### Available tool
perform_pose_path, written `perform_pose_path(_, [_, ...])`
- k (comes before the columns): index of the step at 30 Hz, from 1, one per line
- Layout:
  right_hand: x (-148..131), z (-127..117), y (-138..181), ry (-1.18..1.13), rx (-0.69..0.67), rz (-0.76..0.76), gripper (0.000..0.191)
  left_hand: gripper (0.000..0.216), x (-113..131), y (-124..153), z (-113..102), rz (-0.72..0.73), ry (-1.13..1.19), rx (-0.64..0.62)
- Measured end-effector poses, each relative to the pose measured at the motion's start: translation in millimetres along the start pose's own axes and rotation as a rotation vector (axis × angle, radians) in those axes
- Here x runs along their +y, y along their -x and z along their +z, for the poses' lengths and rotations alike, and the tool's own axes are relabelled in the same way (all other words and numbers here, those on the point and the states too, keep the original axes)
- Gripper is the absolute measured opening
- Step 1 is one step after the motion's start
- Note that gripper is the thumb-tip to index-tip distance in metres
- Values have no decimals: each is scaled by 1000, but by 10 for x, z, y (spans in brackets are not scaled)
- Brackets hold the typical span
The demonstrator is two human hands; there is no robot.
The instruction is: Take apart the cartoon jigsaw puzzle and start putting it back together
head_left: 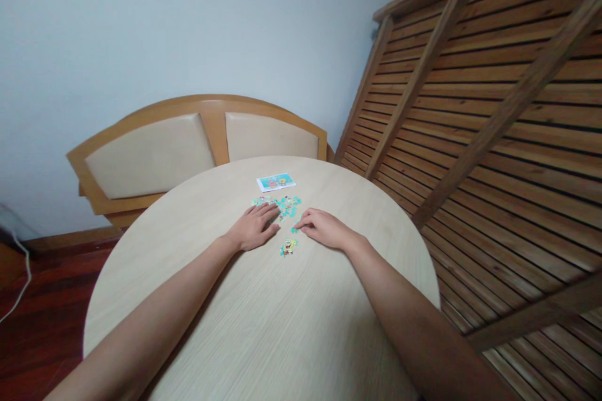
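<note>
Seems, by judgement, to be at the step of handling single bits around a loose heap of small puzzle pieces (288, 204) on the round counter (249, 326). Rests left hand (255, 227) palm down with fingers spread over the heap's near left part, released, with no grasp showing. Comes in from the other side with right hand (324, 229), fingertips bent down to a small turquoise piece (294, 230), between the heap and a smaller cluster (288, 246) with a yellow figure on it; cannot tell whether pinched or merely touched.

Probably calls next for a light, narrow fingertip grip and a short slide rather than a high lift, without dragging the heap along under the left fingers.

Count two hands, one counter, one heap, one smaller cluster, and one picture card (276, 182) lying just beyond the heap. Cannot count the pieces themselves: too small, crowded and partly covered. Count farther off one headboard (215, 131) with two padded panels (150, 156) and, at right, one slatted wooden frame (489, 97).
</note>
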State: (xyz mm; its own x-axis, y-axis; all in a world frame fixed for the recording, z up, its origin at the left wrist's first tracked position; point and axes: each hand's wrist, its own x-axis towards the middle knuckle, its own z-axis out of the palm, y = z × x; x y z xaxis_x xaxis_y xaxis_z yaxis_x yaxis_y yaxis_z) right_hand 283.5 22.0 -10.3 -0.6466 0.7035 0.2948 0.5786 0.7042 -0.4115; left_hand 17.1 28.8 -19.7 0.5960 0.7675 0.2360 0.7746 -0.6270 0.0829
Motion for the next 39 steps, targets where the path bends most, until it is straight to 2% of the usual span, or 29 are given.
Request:
perform_pose_path(4, [0,-12,1,0,-5,5,26,58,-19,-25,28,-39,-4,-30])
perform_pose_path(9, [41,-55,23,-28,6,50,29,46,-1,23,-9,31,-40,46])
perform_pose_path(16, [162,-61,60,60,98,139,30,40,15,108,-81,36,-38,62])
perform_pose_path(19, [166,-15,40,84,124,180,38,42,120,139,-162,101,25,63])
perform_pose_path(22, [159,67,-35,92,108,201,49,47,265,168,-223,238,113,19])
perform_pose_path(26, [156,194,-197,128,51,213,57,56,394,186,-220,294,156,-19])
perform_pose_path(29, [153,233,-269,154,22,255,58,53,419,184,-212,316,185,-31])
perform_pose_path(34, [166,112,-150,184,98,279,52,37,416,182,-266,349,228,-36])
perform_pose_path(39, [213,-61,28,152,160,348,44,31,420,198,-311,328,252,-68])
